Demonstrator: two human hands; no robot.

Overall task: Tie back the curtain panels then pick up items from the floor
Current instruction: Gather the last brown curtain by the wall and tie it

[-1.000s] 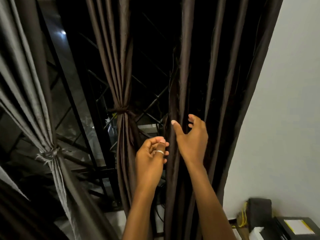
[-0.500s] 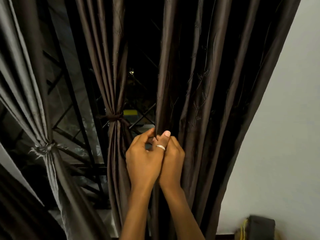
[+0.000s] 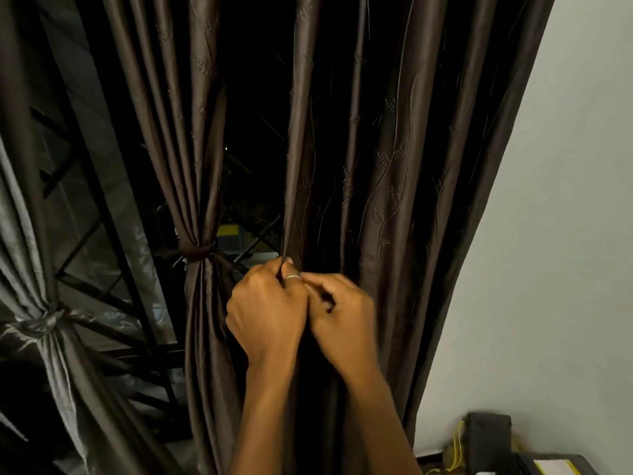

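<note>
Edge of the loose curtain panel [image 3: 394,166] is pinched by the left hand [image 3: 267,313] and gripped alongside by the right hand [image 3: 342,320].

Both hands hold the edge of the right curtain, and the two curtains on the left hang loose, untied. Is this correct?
Not quite. The head view shows both left curtains tied at the middle: the brown curtain and the grey curtain. The left hand and the right hand do hold the edge of the right curtain.
</note>
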